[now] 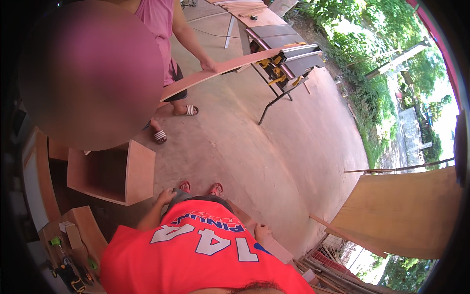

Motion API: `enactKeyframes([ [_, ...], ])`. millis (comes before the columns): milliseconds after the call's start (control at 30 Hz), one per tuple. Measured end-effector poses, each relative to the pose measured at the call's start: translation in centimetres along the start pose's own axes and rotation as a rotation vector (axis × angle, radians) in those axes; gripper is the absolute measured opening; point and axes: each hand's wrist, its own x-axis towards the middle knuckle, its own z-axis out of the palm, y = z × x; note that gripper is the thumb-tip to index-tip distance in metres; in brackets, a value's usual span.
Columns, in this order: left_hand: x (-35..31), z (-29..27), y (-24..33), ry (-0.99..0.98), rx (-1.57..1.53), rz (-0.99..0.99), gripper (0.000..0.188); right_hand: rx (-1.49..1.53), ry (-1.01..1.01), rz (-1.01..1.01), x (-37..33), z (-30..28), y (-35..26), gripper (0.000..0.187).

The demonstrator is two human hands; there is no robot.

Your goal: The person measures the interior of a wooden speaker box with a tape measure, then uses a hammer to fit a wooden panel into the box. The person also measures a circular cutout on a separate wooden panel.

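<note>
My left hand [167, 196] rests against the dark shorts at my left thigh, its fingers loose and holding nothing I can see. At my right side, my right hand [263, 231] is closed on a light wooden board [279, 251]. The board runs along my hip, partly hidden by my red jersey [205, 245]. A co-worker in a pink top [155, 24] stands ahead on the left. That person's hand [209, 65] is on a long thin wooden strip [196, 78], which reaches to a table saw [286, 61].
An open wooden box [139, 171] stands at my left. Behind it, a wooden compartment [88, 223] holds a green drill [55, 241] and other tools. A work table [267, 17] with stacked strips is at the back. A tan sheet [401, 210] hangs at the right.
</note>
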Motion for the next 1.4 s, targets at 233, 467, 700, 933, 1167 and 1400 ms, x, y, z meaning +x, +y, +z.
enactKeyframes([
  [233,-1.1,-1.3,-7.8,0.156,0.001,0.026,0.056,-0.097,-0.051,0.02,1.9,-1.5,-3.5,0.048],
  [467,-0.6,-7.7,-13.3,0.002,-0.075,-0.092,0.048,0.138,0.063,-0.015,-2.1,0.0,-9.3,0.046],
  [700,1.3,-15.6,-12.1,0.168,-0.179,-0.026,0.04,0.154,0.008,0.089,-9.1,2.1,-8.6,0.054],
  [933,2.5,-18.9,-12.5,0.03,-0.271,-0.04,0.04,0.263,-0.021,0.288,-13.3,2.4,-4.9,0.063],
  [1167,3.0,-18.7,-15.4,0.028,-0.204,-0.028,0.04,0.307,-0.062,0.336,-14.5,4.2,-1.3,0.066],
  [1400,2.3,-20.0,-15.4,0.009,-0.254,-0.159,0.036,0.339,-0.052,0.317,-12.1,7.1,0.8,0.07],
])
